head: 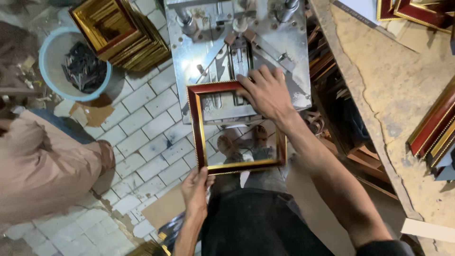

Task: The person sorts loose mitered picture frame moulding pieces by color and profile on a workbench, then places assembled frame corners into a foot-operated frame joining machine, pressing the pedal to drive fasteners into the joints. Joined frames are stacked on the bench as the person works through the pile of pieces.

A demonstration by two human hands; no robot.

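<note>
Free tiled floor (142, 123) lies at 9 o'clock of the frame (196, 128); metal press (237, 52) blocks 12, bench (379, 85) blocks 3.

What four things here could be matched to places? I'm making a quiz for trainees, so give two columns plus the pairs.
1 left hand
2 right hand
3 blue basin
4 stack of gold frames

A on the floor, holding dark scraps
B at the red-and-gold frame's top corner, on the metal machine
C beside the basin
D gripping the frame's near corner

Pairs: 1-D, 2-B, 3-A, 4-C
</note>
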